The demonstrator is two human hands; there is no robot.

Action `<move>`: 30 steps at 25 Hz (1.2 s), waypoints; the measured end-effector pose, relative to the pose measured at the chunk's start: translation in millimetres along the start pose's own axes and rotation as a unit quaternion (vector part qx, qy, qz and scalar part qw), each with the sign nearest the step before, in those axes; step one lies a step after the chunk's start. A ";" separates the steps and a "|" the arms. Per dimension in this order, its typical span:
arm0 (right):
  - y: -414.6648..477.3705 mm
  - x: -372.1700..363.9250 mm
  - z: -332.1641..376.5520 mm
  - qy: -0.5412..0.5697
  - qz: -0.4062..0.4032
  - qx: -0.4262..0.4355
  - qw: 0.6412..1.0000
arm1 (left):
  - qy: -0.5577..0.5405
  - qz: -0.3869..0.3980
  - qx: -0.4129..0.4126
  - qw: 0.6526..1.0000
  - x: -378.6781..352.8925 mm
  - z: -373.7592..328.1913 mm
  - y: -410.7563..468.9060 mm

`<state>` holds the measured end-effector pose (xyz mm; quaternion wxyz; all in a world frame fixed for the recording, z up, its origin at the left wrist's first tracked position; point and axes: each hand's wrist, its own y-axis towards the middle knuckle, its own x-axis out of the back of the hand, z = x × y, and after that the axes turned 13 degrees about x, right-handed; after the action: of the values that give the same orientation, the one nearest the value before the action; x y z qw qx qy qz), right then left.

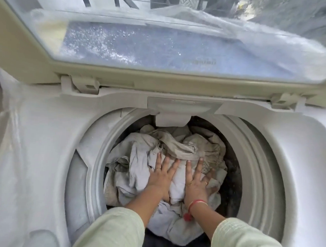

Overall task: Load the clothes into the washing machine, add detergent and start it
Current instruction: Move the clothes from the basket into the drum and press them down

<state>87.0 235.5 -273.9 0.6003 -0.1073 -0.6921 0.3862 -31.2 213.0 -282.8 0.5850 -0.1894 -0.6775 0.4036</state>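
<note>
A top-loading washing machine [45,137] stands open below me, its round drum rim [250,164] framing a heap of pale grey and beige clothes [138,156]. My left hand [160,176] lies flat on the heap with fingers spread and straight. My right hand [197,181] presses flat beside it, fingers also spread, a ring on one finger and a red thread at the wrist. Both forearms reach down into the drum. No detergent container is in view.
The glass lid [162,45] is raised at the back, with a clear plastic cover [237,27] draped over it. A grey detergent drawer [183,105] sits at the drum's rear edge. Thin plastic film covers the machine's white top.
</note>
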 end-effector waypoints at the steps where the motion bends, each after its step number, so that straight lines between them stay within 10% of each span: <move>1: -4.0 4.8 -1.3 -0.004 0.004 -0.006 1.000 | -0.030 0.015 -0.018 0.999 3.5 2.5 -5.1; 5: -19.4 40.2 -8.7 -0.031 0.039 0.076 0.996 | -0.437 -0.086 -0.030 0.895 39.9 44.2 -35.4; 8: -28.5 52.6 -7.8 -0.030 0.024 0.078 0.996 | -0.396 -0.275 0.157 0.862 31.2 74.8 -48.3; 14: -29.3 40.8 -3.1 -0.070 -0.014 0.099 0.993 | -0.485 0.041 0.340 0.805 0.6 62.3 -43.6; 23: -35.7 88.0 -15.7 0.029 0.109 0.106 0.988 | -0.290 0.002 0.250 0.924 23.2 47.8 -74.0; 30: -119.0 145.2 -51.7 0.061 -0.008 0.191 0.980 | -0.301 -0.088 0.107 0.944 71.5 3.1 -162.2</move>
<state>134.5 264.6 -87.3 0.6541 -0.0081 -0.5684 0.4991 -16.6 166.3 -112.4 0.4040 0.0651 -0.7886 0.4590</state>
